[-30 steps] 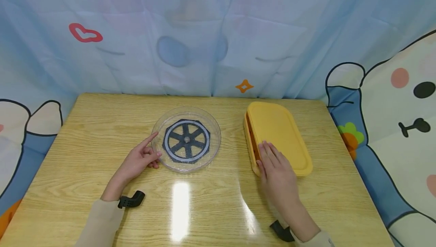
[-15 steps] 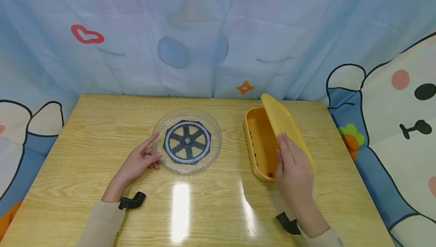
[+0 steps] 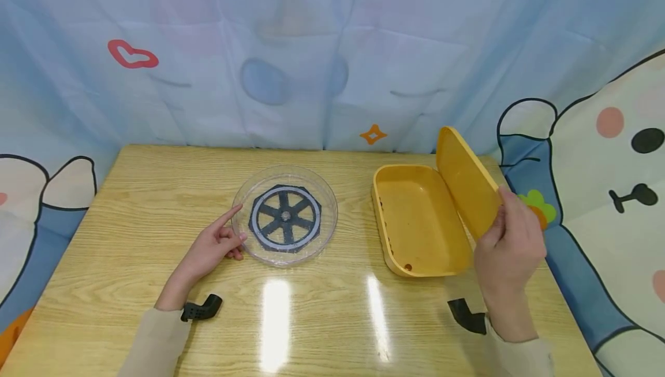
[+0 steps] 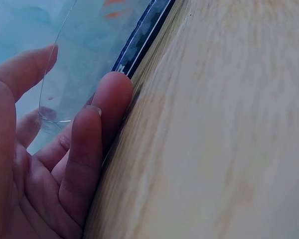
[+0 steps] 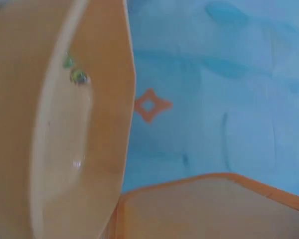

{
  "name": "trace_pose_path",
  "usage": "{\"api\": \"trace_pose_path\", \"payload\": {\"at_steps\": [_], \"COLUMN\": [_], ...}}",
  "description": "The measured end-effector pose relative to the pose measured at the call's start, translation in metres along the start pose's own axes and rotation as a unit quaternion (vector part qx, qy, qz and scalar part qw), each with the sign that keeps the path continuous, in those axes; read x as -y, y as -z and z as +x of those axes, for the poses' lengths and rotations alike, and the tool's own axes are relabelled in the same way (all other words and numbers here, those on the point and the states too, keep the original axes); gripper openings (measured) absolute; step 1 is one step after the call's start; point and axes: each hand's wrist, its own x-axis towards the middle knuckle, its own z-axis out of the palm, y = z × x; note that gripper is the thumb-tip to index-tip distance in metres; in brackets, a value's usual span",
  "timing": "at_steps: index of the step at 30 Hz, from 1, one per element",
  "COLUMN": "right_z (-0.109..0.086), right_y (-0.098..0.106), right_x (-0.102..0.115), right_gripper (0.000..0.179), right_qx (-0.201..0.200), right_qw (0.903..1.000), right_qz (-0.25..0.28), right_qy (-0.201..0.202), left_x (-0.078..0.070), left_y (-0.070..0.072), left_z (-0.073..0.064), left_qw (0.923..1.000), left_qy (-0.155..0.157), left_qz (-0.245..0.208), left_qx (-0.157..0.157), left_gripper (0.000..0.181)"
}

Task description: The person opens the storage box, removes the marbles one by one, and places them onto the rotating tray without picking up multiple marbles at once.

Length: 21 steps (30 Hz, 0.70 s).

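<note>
A: The yellow box [image 3: 421, 224] is seen on the right side of the wooden table [image 3: 130, 232], its hinged lid [image 3: 466, 183] swung up and tilted back. The lid's near edge is pinched by the right hand [image 3: 509, 250], fingers curled round it.

B: Thin, stiff plastic is suggested, light enough to be lifted by one edge. Some flex may be expected, so a hold at the free rim, away from the hinge, looks best.

A: The clear round dish [image 3: 284, 213], with a dark wheel pattern under it, is touched at its left rim by the left hand [image 3: 214, 246]. The forefinger is stretched along the rim and the other fingers are loosely bent.

B: A smooth, slippery rim is likely there; it is probably best steadied from the side.
</note>
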Motion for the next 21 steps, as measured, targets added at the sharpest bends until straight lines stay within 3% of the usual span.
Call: {"api": "trace_pose_path", "payload": {"at_steps": [3, 7, 21], "right_z": [0.006, 0.007, -0.010], "right_y": [0.000, 0.003, 0.025], "right_x": [-0.011, -0.033, -0.085], "right_gripper": [0.023, 0.025, 0.027], "right_qx": [-0.041, -0.061, -0.014], "right_qw": [0.9985, 0.9946, 0.9839], "right_qz": [0.006, 0.003, -0.066], "right_qy": [-0.037, -0.084, -0.165], "left_x": [0.001, 0.000, -0.001], "left_y": [0.001, 0.001, 0.001], "left_z": [0.000, 0.000, -0.001], "left_qw": [1.0000, 1.0000, 1.0000], "left_qy": [0.001, 0.000, 0.007], "left_qz": [0.004, 0.004, 0.005], "left_qx": [-0.002, 0.000, 0.000], "left_gripper": [0.069, 0.069, 0.069]}}
